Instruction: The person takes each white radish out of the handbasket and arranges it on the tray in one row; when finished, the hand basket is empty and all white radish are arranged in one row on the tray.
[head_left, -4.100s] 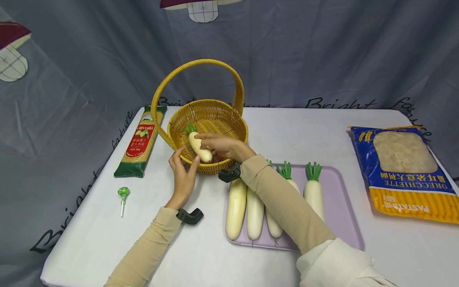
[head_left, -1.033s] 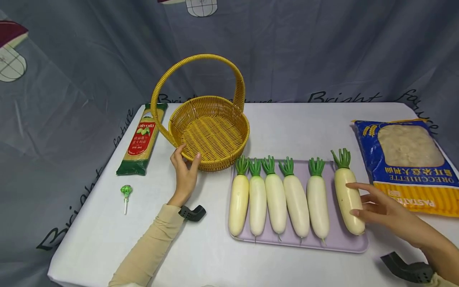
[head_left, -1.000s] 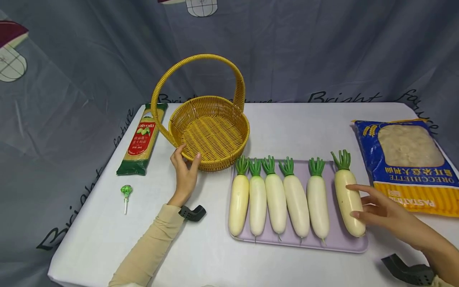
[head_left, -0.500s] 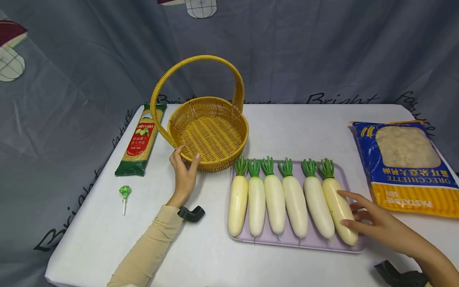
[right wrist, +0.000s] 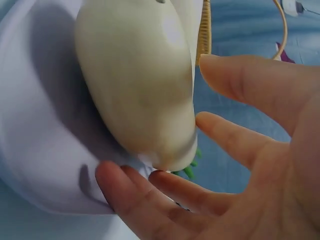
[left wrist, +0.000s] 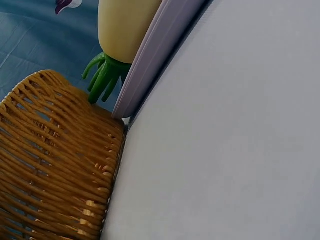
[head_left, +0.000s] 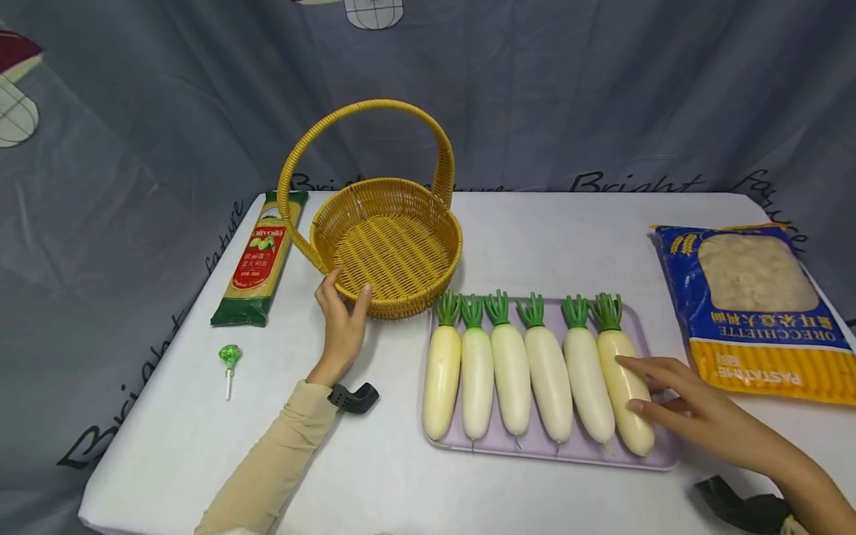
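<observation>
In the head view, my left hand (head_left: 343, 327) rests its thumb and fingers, spread and fairly straight, against the near-left side of a yellow woven basket (head_left: 394, 253) with a tall handle; nothing lies inside. My right hand (head_left: 702, 416) is at the rightmost white radish (head_left: 625, 390) on the lilac tray (head_left: 658, 453). Its fingers lie along that radish's right side, loosely extended. In the right wrist view, the thumb stands apart from the radish (right wrist: 140, 85) and the fingers are spread by its end. The left wrist view shows basket wall (left wrist: 55, 160) and tray edge, without the hand.
Several more green-topped white radishes (head_left: 513, 379) lie side by side on the tray. A noodle packet (head_left: 257, 260) and a green lollipop (head_left: 229, 357) lie at left. A blue and yellow orecchiette bag (head_left: 762, 312) lies right of the tray, near my right hand.
My right hand has carried a radish from the basket to the tray's right end. It came down beside the neighbouring radish, and the fingers have since loosened. My left hand stays at the basket.
</observation>
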Available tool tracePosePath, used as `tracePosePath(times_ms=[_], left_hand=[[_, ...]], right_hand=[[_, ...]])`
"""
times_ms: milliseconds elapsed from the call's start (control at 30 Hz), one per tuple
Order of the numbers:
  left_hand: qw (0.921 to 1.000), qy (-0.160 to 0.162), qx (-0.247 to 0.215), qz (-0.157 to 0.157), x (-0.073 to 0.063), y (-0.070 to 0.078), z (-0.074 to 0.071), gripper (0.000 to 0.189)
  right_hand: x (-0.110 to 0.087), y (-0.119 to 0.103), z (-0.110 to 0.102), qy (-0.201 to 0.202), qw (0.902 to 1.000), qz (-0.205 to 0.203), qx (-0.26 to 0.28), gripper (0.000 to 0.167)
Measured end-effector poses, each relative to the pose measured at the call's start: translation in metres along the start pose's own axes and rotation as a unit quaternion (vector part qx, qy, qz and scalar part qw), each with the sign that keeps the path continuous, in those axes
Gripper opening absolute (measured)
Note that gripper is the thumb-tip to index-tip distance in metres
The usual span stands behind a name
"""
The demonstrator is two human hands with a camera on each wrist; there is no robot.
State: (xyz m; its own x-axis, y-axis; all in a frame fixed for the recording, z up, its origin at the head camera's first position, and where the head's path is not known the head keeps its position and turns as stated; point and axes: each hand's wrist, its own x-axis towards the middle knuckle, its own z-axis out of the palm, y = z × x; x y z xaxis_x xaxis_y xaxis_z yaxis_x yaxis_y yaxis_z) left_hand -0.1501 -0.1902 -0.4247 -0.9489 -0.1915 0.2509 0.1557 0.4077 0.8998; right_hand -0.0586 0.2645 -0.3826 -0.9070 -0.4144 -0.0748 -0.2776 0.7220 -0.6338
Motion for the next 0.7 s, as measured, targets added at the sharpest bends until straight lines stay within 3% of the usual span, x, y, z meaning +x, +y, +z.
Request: tracePosePath(times_ms=[133, 200, 233, 300, 367, 433, 467, 500, 533, 600, 700], left_hand=[[0.9966, -0.045, 0.068, -0.016, -0.003, 0.006, -0.007, 0.069], [0.9880, -0.081, 0.128, -0.032, -0.006, 0.014, -0.013, 0.073], [0.9798, -0.102, 0.168, -0.038, -0.008, 0.020, -0.017, 0.075], [0.9517, -0.153, 0.264, -0.038, -0.012, 0.034, -0.026, 0.080], [0.9144, -0.201, 0.350, -0.032, -0.017, 0.053, -0.034, 0.082], [0.8822, -0.240, 0.404, -0.017, -0.022, 0.073, -0.041, 0.083], [0.8720, -0.255, 0.418, -0.007, -0.024, 0.084, -0.044, 0.083], [0.8681, -0.263, 0.421, 0.003, -0.025, 0.095, -0.046, 0.082], [0.8707, -0.266, 0.413, 0.020, -0.026, 0.105, -0.048, 0.080], [0.8836, -0.262, 0.382, 0.070, -0.023, 0.125, -0.047, 0.076], [0.9094, -0.216, 0.312, 0.171, -0.012, 0.155, -0.038, 0.068]], right_hand=[[0.001, -0.003, -0.004, 0.004, 0.9996, 0.015, -0.022, 0.057], [0.002, -0.004, -0.006, 0.008, 0.9994, 0.015, -0.029, 0.058], [0.003, -0.004, -0.007, 0.013, 0.9994, 0.008, -0.033, 0.058], [0.006, -0.006, -0.009, 0.030, 0.9987, -0.009, -0.040, 0.058], [0.011, -0.010, -0.014, 0.042, 0.9976, -0.019, -0.051, 0.058], [0.018, -0.015, -0.020, 0.058, 0.9957, -0.027, -0.066, 0.058], [0.022, -0.018, -0.023, 0.067, 0.9950, -0.022, -0.071, 0.057], [0.027, -0.020, -0.027, 0.075, 0.9943, -0.018, -0.073, 0.057], [0.033, -0.023, -0.031, 0.081, 0.9940, -0.011, -0.073, 0.056], [0.045, -0.030, -0.038, 0.092, 0.9939, 0.002, -0.060, 0.054], [0.071, -0.038, -0.046, 0.107, 0.9936, 0.017, -0.033, 0.053]])
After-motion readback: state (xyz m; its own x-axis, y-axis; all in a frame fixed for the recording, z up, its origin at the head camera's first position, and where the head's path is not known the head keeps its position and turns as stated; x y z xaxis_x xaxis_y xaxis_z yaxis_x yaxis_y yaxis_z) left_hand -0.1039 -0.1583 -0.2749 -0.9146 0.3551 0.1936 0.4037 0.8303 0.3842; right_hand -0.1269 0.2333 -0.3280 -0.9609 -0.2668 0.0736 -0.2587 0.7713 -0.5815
